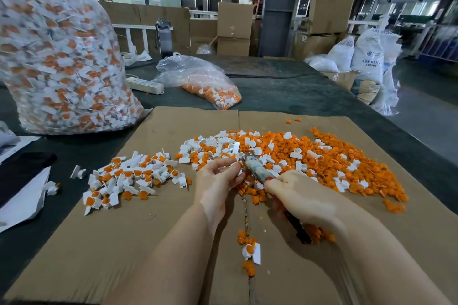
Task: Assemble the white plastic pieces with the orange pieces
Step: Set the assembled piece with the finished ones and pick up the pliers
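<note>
A heap of loose orange pieces (329,156) mixed with white plastic pieces (224,142) lies on the cardboard sheet (148,242) ahead of me. To the left sits a pile of joined white-and-orange pieces (128,176). My left hand (218,178) pinches a small white piece at its fingertips, right against the metal tip of a worn hand tool (255,168). My right hand (297,195) grips that tool's handle, whose dark end sticks out under my wrist. One joined piece (251,250) lies near me on the cardboard seam.
A tall clear bag (57,52) full of joined pieces stands at the left. A smaller bag of orange pieces (205,82) and a power strip (145,84) lie behind the cardboard. White paper (22,203) lies at the left edge. Cartons, sacks and a person stand far back.
</note>
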